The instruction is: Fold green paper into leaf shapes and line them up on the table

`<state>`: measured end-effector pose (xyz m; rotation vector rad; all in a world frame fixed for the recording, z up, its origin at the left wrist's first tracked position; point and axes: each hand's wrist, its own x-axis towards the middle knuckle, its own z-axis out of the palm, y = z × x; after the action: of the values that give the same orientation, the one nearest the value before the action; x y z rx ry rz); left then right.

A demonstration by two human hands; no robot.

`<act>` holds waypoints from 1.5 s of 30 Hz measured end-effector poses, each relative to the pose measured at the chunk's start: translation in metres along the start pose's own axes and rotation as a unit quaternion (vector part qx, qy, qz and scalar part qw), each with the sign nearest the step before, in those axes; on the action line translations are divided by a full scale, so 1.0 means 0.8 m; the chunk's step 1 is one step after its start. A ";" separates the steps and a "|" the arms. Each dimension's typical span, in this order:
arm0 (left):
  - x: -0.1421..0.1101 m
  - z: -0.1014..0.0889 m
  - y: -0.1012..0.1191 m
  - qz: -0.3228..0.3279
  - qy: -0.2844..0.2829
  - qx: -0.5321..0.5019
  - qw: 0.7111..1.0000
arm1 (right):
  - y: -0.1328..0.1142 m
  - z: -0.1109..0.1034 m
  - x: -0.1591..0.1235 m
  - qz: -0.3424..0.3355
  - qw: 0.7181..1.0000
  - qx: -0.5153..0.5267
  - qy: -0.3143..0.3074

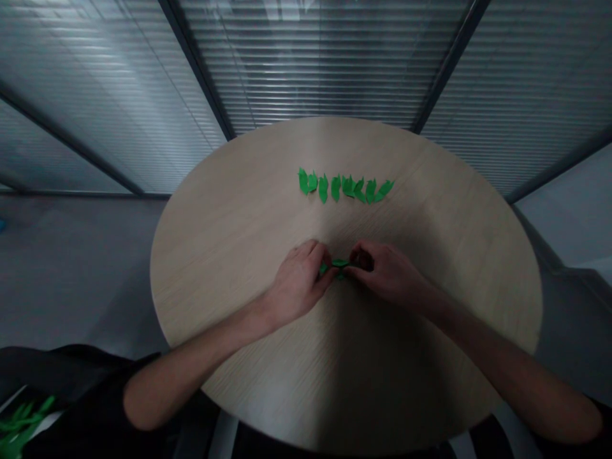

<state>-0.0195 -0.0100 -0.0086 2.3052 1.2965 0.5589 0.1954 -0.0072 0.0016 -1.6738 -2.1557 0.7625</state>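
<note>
Green paper piece (340,262) pinched between left hand (299,280) and right hand (382,273), both nearly closed; hard pull could tear it, slip could flick it away.

No text, label, brand, number or sign can be read anywhere in this view.
</note>
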 end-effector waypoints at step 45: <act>0.003 -0.010 -0.012 0.185 0.049 0.031 0.981 | 0.004 0.011 -0.014 -0.203 0.968 0.074 0.129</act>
<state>-0.0291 -0.0018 -0.0073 2.6186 0.9364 0.7696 0.1962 -0.0196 -0.0068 -1.1322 -2.0965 0.5387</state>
